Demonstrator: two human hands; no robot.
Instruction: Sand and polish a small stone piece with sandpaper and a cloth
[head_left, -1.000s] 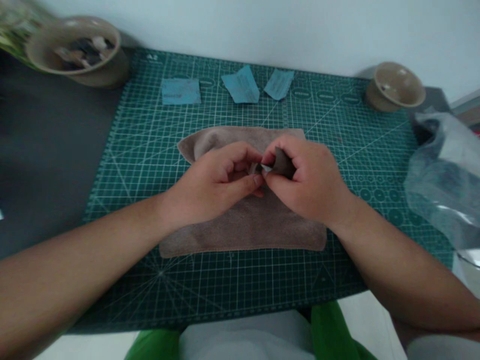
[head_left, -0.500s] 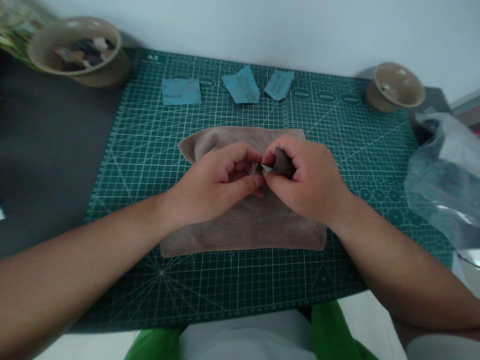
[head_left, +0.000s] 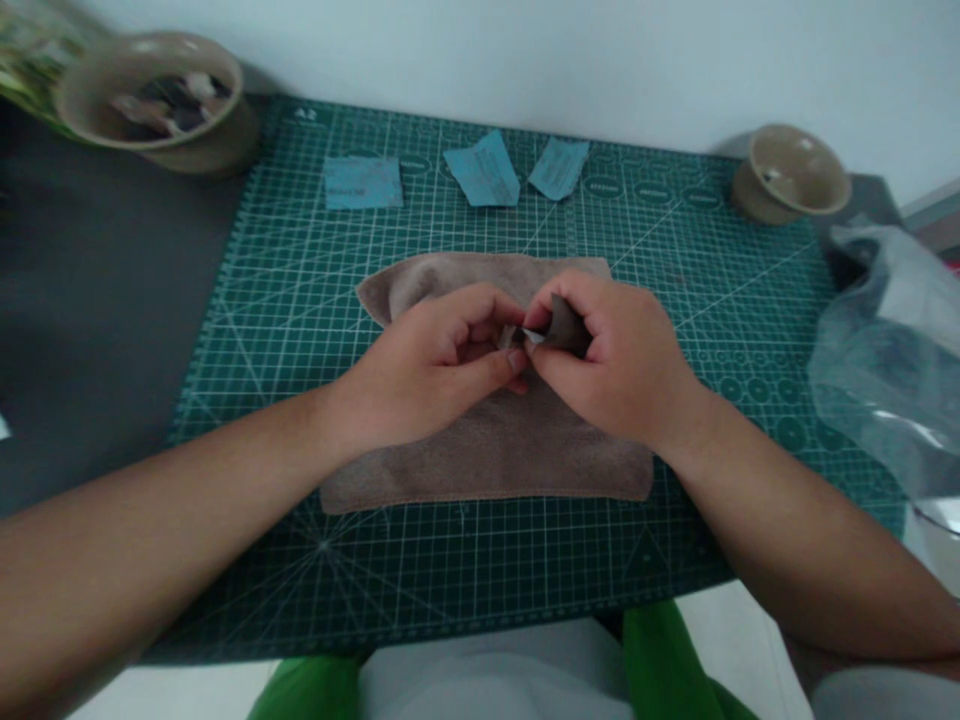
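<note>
Above a brown cloth [head_left: 495,460], both hands meet fingertip to fingertip. My right hand [head_left: 611,350] is closed on a dark grey-brown piece [head_left: 565,325] that looks like paper or sandpaper, its edge curling up between thumb and index finger. Thumb and fingers of my left hand [head_left: 442,365] pinch a small item at the meeting point; pale and dark bits of it show, but it is mostly hidden. The cloth lies on a green cutting mat [head_left: 277,300], its upper left corner folded.
Three blue paper pieces [head_left: 364,183] [head_left: 486,172] [head_left: 559,167] lie along the mat's back. A large bowl [head_left: 202,145] with assorted bits stands back left, a smaller bowl [head_left: 780,195] back right. A clear plastic bag [head_left: 877,350] rests at the right edge.
</note>
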